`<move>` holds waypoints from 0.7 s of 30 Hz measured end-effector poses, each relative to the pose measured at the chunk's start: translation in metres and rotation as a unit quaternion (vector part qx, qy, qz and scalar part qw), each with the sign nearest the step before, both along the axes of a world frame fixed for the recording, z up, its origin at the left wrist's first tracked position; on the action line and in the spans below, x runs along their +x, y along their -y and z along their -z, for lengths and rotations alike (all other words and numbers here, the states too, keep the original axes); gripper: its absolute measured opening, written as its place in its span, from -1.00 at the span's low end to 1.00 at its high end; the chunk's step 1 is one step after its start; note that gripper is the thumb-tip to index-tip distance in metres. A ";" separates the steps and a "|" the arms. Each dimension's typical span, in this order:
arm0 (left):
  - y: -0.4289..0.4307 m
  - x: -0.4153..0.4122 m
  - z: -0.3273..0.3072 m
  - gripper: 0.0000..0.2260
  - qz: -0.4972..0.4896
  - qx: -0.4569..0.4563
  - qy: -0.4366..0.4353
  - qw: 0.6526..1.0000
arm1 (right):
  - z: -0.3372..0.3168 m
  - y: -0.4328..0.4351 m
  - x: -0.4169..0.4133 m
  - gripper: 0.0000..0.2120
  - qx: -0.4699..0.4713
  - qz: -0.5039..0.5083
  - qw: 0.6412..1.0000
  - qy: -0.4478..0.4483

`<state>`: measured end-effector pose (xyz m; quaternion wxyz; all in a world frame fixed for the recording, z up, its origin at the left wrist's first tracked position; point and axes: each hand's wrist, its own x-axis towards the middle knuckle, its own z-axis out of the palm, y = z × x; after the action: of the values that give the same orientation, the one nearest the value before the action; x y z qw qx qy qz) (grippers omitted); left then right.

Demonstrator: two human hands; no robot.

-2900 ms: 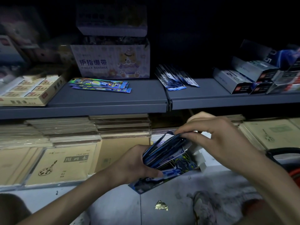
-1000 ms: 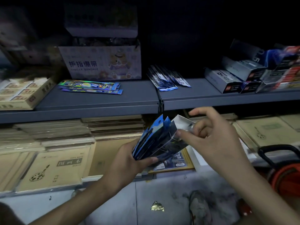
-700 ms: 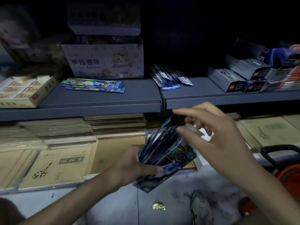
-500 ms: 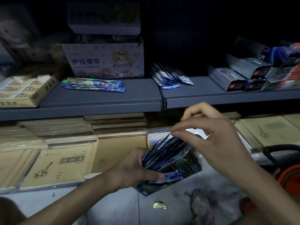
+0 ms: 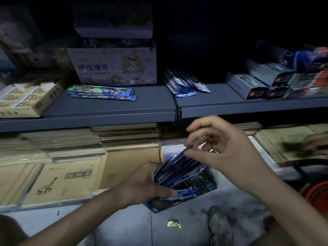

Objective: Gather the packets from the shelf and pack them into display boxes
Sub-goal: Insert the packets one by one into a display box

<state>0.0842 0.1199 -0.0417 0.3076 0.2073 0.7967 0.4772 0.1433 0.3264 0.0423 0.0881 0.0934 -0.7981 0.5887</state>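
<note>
**Both hands on a box of packets below the shelf**

The left hand (image 5: 142,185) grips the open display box (image 5: 191,190) from the left, thumb laid across its near face and fingers curled behind it. The box tilts to the right, and a crowded row of blue packets (image 5: 174,168) stands up out of its top. The right hand (image 5: 229,148) hovers just above them with fingers curled, its thumb and forefinger closed on the top edge of one packet; motion blur hides the exact grip.

Farther off, the grey shelf (image 5: 110,110) carries a flat pile of holographic packets (image 5: 101,92) left of centre and a fan of loose blue packets (image 5: 184,84) right of the shelf joint. A finger bandage carton (image 5: 113,66) stands behind the holographic pile, a tan tray box (image 5: 26,102) lies far left, and grey boxes (image 5: 248,86) are stacked far right. Beige sketchbooks (image 5: 67,181) fill the lower shelf. A gold foil scrap (image 5: 174,222) lies on the floor, near.
</note>
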 end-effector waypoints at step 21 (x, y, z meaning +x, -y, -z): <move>0.006 -0.002 -0.003 -0.80 -0.203 0.169 -0.104 0.959 | -0.037 -0.045 0.019 -0.87 -0.166 0.246 0.948 -0.116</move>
<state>0.0823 0.1138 -0.0390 0.0796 0.1387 0.7574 0.6331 0.1621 0.3712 0.0794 0.3363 -0.0545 -0.6713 0.6583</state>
